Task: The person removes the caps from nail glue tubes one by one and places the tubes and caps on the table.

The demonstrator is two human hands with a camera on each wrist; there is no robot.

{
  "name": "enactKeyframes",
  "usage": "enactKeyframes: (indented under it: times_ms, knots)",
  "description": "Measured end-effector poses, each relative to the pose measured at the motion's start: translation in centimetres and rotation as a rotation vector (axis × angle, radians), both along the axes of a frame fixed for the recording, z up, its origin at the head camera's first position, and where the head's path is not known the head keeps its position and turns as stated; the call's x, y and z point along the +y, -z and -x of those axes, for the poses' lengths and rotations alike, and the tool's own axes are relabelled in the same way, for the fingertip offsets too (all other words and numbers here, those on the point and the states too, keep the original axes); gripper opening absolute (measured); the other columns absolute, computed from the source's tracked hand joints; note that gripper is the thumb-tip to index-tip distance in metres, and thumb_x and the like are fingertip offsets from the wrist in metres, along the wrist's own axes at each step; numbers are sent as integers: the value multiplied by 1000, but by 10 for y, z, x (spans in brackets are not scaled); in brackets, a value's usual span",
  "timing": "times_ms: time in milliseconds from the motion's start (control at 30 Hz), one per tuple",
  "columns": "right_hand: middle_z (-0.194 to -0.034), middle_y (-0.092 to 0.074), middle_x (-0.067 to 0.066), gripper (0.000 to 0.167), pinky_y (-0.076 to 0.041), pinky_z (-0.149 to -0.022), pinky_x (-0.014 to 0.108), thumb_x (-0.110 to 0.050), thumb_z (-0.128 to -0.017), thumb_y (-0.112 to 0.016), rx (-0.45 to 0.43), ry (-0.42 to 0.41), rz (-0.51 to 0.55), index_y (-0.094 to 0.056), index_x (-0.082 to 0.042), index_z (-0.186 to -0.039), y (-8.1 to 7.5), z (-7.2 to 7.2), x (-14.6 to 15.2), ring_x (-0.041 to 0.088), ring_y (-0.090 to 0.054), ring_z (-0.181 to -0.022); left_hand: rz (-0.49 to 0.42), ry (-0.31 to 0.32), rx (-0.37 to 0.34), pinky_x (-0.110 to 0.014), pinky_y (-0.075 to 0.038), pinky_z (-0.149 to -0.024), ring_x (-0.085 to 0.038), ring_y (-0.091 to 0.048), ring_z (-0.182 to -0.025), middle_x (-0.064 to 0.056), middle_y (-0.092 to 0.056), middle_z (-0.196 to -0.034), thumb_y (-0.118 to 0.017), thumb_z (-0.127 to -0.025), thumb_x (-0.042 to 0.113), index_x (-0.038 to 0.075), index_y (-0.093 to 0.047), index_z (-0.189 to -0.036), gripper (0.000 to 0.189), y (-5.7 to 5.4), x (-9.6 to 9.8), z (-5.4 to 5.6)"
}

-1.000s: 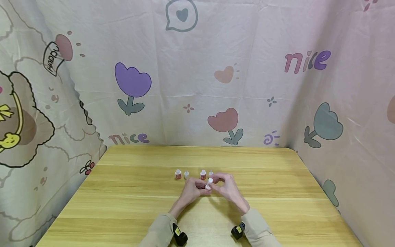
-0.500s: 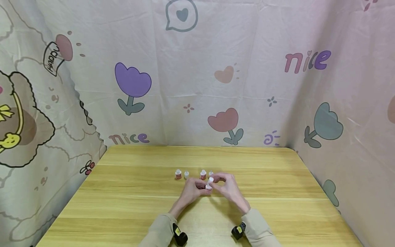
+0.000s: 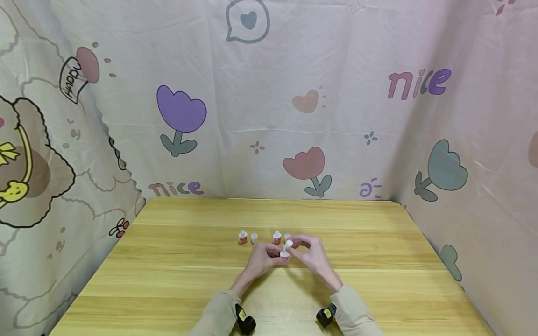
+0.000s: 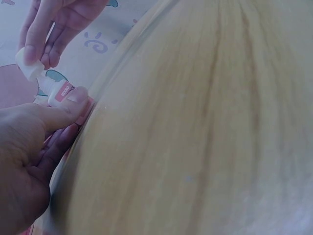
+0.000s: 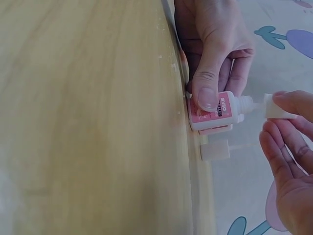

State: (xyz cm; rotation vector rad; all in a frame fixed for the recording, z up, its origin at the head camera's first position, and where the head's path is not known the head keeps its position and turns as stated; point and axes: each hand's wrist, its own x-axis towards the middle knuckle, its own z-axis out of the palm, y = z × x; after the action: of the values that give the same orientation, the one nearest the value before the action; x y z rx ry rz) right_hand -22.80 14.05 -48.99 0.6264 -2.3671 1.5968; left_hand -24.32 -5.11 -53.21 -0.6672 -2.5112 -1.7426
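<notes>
Low over the table, my left hand (image 3: 260, 259) holds a small white bottle with a pink label (image 5: 210, 111) between thumb and fingers. My right hand (image 3: 312, 254) pinches a white cap (image 5: 276, 107) just above the bottle's neck. In the right wrist view a thin pale stem (image 5: 259, 105) spans the short gap between cap and neck; its lower end is hidden. The left wrist view shows the cap (image 4: 29, 64) tilted slightly over the neck, with the left thumb across the label.
Behind the hands stand two similar bottles, one at left (image 3: 243, 237) and one near the middle (image 3: 277, 238). Beside each stands a white cap with an upright stem: the left cap (image 3: 254, 238) and the right cap (image 3: 287, 236). A patterned cloth (image 3: 252, 116) hangs behind the wooden table (image 3: 189, 261).
My right hand has drawn the cap slightly up and to the right, away from the bottle's neck. My left hand and the bottle have hardly moved.
</notes>
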Motion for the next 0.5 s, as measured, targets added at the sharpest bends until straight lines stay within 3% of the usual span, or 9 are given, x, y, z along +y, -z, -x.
enactKeyframes:
  times_ms: [300,500]
  knots:
    - [-98,-77,16,28,-56,-92,31,-7,-84,-80,-124,15,89,-73,1,-109,1,0,4,4,-69,-83,-21,6,-6,-18,-58,-69,-11,-74,-76,-14,-79,-88,-86,-77,8,2,-79,-94,20,0,0,0]
    - [-99,-75,24,30,-57,-89,26,-4,-83,-80,-122,3,161,-70,8,-109,2,0,5,3,-68,-83,-22,0,-11,-18,-58,-69,-9,-74,-76,-14,-79,-88,-87,-76,8,2,-79,-94,20,0,0,0]
